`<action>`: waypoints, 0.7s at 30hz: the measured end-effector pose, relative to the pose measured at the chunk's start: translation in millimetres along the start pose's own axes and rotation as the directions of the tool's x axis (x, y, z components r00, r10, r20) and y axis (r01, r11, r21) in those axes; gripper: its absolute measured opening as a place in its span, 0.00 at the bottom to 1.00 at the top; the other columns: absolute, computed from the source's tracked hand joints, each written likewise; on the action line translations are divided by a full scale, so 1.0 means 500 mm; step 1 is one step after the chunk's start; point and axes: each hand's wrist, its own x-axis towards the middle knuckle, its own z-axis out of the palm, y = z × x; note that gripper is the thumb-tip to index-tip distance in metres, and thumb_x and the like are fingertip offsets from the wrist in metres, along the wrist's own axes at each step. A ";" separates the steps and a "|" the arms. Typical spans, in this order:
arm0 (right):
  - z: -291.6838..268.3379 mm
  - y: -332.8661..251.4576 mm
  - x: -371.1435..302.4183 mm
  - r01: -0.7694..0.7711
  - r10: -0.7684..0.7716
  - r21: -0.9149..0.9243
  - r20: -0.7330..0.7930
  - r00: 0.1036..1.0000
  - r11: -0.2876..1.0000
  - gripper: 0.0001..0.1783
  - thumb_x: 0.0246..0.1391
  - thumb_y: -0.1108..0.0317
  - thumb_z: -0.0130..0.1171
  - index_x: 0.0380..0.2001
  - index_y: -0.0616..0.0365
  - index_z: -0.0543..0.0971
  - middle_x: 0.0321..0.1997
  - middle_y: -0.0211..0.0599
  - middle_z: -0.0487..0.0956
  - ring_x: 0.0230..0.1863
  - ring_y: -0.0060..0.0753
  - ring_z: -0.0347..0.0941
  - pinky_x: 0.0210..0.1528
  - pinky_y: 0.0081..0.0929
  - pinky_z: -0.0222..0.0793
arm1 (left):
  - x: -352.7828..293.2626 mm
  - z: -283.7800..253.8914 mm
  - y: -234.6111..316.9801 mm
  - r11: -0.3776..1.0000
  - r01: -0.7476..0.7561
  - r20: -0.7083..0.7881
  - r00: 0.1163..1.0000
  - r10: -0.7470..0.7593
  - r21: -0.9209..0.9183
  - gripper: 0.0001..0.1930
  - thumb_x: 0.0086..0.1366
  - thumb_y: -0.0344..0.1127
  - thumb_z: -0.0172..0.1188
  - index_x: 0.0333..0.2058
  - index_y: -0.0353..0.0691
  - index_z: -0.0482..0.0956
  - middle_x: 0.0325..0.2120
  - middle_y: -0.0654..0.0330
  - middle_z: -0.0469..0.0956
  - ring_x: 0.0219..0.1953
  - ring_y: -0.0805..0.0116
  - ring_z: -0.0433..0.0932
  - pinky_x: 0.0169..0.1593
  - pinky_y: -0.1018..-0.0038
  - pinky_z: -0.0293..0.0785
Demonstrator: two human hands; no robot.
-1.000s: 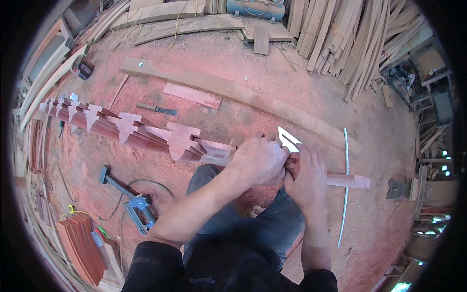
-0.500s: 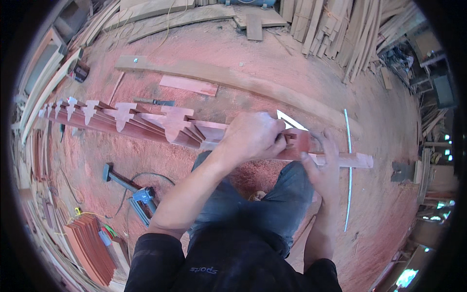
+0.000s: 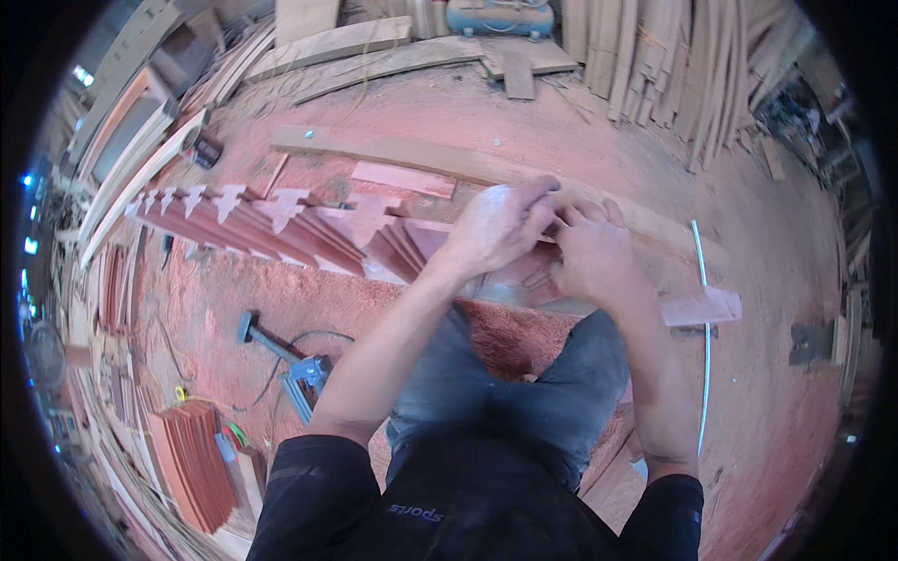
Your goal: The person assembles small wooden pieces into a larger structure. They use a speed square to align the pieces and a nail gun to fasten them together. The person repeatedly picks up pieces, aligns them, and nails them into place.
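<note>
A long pinkish wooden board (image 3: 697, 305) lies across in front of my knees, with several carved wooden brackets (image 3: 379, 229) standing in a row along its left part. Over its right-centre part my two hands meet at a smaller carved wooden block (image 3: 531, 277), which they partly cover. My left hand (image 3: 496, 227) is closed at the block's top; what its fingertips pinch is hidden. My right hand (image 3: 599, 254) curls its fingers and thumb about the block's right side, its fingertips close to those of the left.
A blue nail gun (image 3: 307, 376) with a hose lies on the dusty floor at left. A metal rule (image 3: 704, 374) passes under the board at right. Beyond lie a long plank (image 3: 412, 154) and stacked boards (image 3: 645, 65). A blue compressor (image 3: 500, 19) stands at the back.
My right hand has moved left and away from me, closing in beside my left hand. The white triangular square behind the block is now hidden. The whole view has shifted slightly.
</note>
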 end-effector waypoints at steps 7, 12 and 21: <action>0.025 0.012 0.017 -0.078 0.054 0.178 0.136 0.989 0.981 0.21 0.55 0.65 0.62 0.52 0.52 0.87 0.55 0.47 0.84 0.56 0.56 0.81 0.58 0.52 0.78 | 0.002 0.000 0.001 0.979 -0.194 -0.237 0.956 0.175 -0.062 0.19 0.76 0.37 0.57 0.58 0.31 0.80 0.48 0.39 0.85 0.50 0.39 0.86 0.53 0.54 0.82; 0.040 0.017 0.022 0.012 -0.028 0.270 0.057 0.998 0.963 0.24 0.55 0.71 0.61 0.56 0.60 0.82 0.55 0.54 0.82 0.59 0.61 0.79 0.61 0.54 0.75 | -0.178 -0.014 -0.037 0.960 -0.271 -0.580 0.771 0.262 0.073 0.19 0.74 0.33 0.58 0.60 0.30 0.79 0.52 0.41 0.83 0.54 0.39 0.84 0.56 0.54 0.80; 0.032 0.021 0.021 -0.061 0.038 0.102 0.207 0.978 0.993 0.24 0.51 0.73 0.66 0.54 0.56 0.81 0.54 0.51 0.80 0.56 0.64 0.77 0.59 0.54 0.73 | -0.912 0.006 -0.392 0.269 0.956 -0.693 0.270 -0.668 0.114 0.38 0.68 0.43 0.67 0.71 0.34 0.63 0.67 0.37 0.66 0.68 0.37 0.66 0.71 0.51 0.66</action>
